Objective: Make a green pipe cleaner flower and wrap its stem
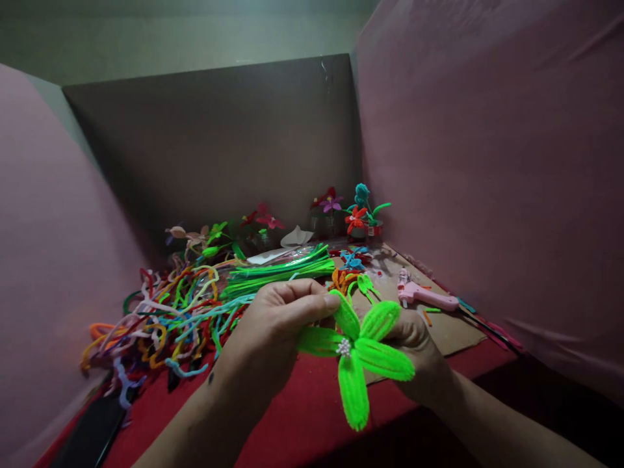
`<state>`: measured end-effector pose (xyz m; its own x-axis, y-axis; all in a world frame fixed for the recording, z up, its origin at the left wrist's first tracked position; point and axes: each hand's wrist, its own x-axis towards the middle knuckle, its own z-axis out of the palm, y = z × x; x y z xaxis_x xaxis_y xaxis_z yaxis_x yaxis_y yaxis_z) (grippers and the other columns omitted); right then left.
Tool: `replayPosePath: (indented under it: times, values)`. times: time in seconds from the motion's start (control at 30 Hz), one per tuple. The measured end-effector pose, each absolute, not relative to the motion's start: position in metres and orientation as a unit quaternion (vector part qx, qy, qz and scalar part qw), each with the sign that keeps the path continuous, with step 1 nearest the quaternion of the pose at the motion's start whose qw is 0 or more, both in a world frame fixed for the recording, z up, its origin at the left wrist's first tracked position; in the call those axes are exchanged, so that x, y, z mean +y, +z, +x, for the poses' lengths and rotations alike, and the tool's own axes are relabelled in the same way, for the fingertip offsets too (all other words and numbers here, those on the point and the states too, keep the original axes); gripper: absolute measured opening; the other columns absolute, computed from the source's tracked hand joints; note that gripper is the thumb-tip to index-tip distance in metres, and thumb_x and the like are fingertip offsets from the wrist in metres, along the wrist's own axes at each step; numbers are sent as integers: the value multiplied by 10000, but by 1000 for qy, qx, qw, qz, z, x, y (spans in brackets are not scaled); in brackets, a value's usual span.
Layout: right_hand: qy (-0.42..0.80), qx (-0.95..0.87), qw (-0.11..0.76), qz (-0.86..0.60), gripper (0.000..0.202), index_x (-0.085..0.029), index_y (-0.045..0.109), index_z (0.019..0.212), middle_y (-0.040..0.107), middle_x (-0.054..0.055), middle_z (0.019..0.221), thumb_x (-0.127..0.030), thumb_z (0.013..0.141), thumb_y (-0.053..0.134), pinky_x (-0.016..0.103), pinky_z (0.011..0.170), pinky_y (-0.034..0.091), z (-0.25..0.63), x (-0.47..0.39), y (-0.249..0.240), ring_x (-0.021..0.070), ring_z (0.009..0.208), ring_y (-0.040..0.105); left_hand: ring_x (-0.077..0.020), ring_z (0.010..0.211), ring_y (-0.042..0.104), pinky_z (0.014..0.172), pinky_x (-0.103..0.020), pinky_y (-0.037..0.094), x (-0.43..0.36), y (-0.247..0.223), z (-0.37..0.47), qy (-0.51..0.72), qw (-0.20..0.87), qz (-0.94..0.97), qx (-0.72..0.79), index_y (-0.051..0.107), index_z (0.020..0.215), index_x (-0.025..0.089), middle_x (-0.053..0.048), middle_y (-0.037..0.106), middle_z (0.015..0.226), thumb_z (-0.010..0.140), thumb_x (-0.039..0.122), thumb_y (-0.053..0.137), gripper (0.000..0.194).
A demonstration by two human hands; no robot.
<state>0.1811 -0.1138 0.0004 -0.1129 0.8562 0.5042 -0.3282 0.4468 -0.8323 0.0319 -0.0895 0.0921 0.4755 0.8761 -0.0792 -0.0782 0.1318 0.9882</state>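
A bright green pipe-cleaner flower (383, 357) faces me, its five petals spread around a cluster of small pale beads. The tip of its upper petal is pinched between the thumb and fingers of my left hand (273, 325). Behind the petals on the right, my right hand (424, 354) is closed on the flower; its fingertips are mostly hidden. Just beyond the flower lie small green looped pieces (366, 286) and orange ones (341, 282).
A pink glue gun (431, 296) rests on cardboard (463, 337) at right. Loose multicoloured pipe cleaners (156, 325) heap at left, beside a green bundle (287, 272). Finished flowers (357, 220) stand at the back. A flat black object (92, 422) lies front left. Pink walls flank the red-covered table (302, 422).
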Motion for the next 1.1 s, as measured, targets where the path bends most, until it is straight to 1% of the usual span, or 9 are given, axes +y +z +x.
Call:
replayPosePath:
  times: [0.13,0.23,0.47,0.63,0.73,0.83,0.9,1.03,1.1]
  values:
    - [472,-592,617,-214,91,-238,728,745,602,-4,646,-215,746,641,249,598,449,180,-113,2,115,602,504,-55,454,480,444,-157,343,-95,90,29,388,647,556,349,583,600,128,9,585,542,690,244,660,166]
    - [455,-609,611,-221,123,-237,733,799,590,5,642,-225,770,614,272,629,449,177,-113,5,122,619,503,-61,455,484,449,-165,358,-98,87,29,415,644,546,340,592,605,130,11,582,536,681,245,663,155]
    - [426,-625,609,-239,126,-224,737,781,569,8,612,-241,770,612,253,576,426,176,-114,10,118,604,480,-58,459,458,452,-165,359,-102,85,28,437,626,548,342,585,599,138,24,547,520,666,254,669,158]
    - [445,-621,597,-246,102,-208,731,719,559,1,581,-243,746,639,244,544,417,175,-113,5,109,562,464,-77,493,490,478,-184,375,-94,91,21,373,593,610,370,617,681,148,6,584,584,711,291,646,149]
    - [471,-621,579,-240,102,-212,733,764,587,9,617,-242,749,636,261,601,448,175,-111,2,125,616,514,-92,544,523,508,-188,383,-92,96,20,325,585,641,374,655,748,154,-9,615,646,703,293,658,146]
    - [489,-623,567,-228,116,-219,731,815,603,15,664,-237,751,635,269,635,455,175,-111,1,133,661,532,-60,478,459,456,-163,322,-93,97,21,283,608,635,383,662,652,127,7,562,552,683,273,670,149]
    - [492,-622,564,-228,101,-209,730,788,596,15,662,-239,742,645,263,625,447,174,-111,0,128,648,518,-41,422,412,418,-158,282,-93,95,23,279,632,605,397,642,574,111,19,514,483,658,262,688,179]
    - [501,-613,567,-229,97,-185,718,684,566,5,614,-251,724,658,255,605,438,172,-112,1,119,606,495,-49,379,431,391,-167,297,-89,89,24,305,679,535,399,617,517,96,6,522,451,608,244,719,202]
    - [508,-609,571,-213,113,-188,716,676,566,8,620,-268,727,653,268,621,445,171,-113,4,124,615,501,-55,373,438,388,-172,310,-87,86,24,310,702,506,394,604,506,93,1,527,447,590,229,725,200]
